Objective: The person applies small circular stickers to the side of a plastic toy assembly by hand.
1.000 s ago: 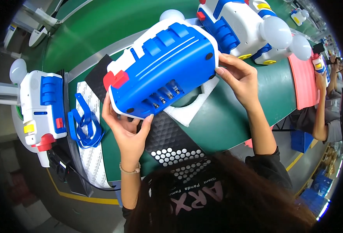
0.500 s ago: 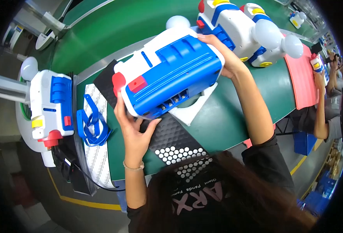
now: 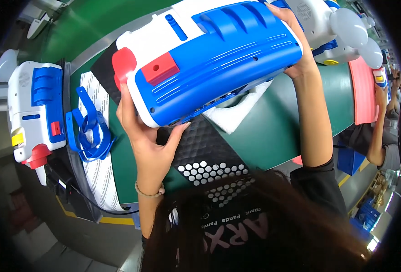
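A green conveyor belt (image 3: 273, 127) is running across a factory workstation, with a black perforated mat (image 3: 200, 149) lying on it under the work. The person is holding a large blue and white toy housing (image 3: 209, 59) lifted clear above that mat, so the step in hand looks like turning it over for inspection or fitting. The left hand (image 3: 146, 136) is gripping the lower end near the red knob (image 3: 124, 63), fingers wrapping the edge; the right hand (image 3: 295, 41) is clasping the far upper end. The housing's long axis is running from lower left to upper right, its red-knob end pointing toward the person's left and its ribbed blue face turned up. Any next move would call for both hands keeping the bulky shell level. A second toy unit (image 3: 34, 109) and blue straps (image 3: 87, 127) are lying to the left, well apart.
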Available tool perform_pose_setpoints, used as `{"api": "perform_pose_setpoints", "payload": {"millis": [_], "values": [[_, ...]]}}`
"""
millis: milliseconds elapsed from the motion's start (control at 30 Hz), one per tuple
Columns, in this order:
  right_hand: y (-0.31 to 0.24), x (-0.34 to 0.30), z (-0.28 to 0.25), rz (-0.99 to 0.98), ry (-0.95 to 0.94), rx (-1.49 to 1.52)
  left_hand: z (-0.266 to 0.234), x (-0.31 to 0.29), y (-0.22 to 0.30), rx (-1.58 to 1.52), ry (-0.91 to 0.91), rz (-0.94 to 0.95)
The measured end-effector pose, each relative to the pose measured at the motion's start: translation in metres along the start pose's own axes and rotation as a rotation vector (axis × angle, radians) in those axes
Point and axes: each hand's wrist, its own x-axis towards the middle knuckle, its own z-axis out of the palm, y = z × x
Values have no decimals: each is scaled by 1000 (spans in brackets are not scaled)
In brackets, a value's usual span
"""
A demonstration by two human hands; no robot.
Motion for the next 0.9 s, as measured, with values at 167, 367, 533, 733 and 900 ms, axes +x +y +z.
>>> {"api": "perform_pose_setpoints", "payload": {"millis": [167, 367, 533, 733, 900], "values": [[6, 1, -7, -10, -34, 31, 3, -2, 2, 41, 3, 7], [14, 3, -15, -33, -87, 77, 16, -2, 2, 10, 81, 43], [18, 6, -22, -52, -128, 110, 14, -3, -4, -23, 52, 40], [23, 9, -24, -83, -182, 155, 28, -5, 1, -73, 103, 19], [26, 12, -31, -105, -224, 191, 29, -4, 5, -127, 103, -21]]}}
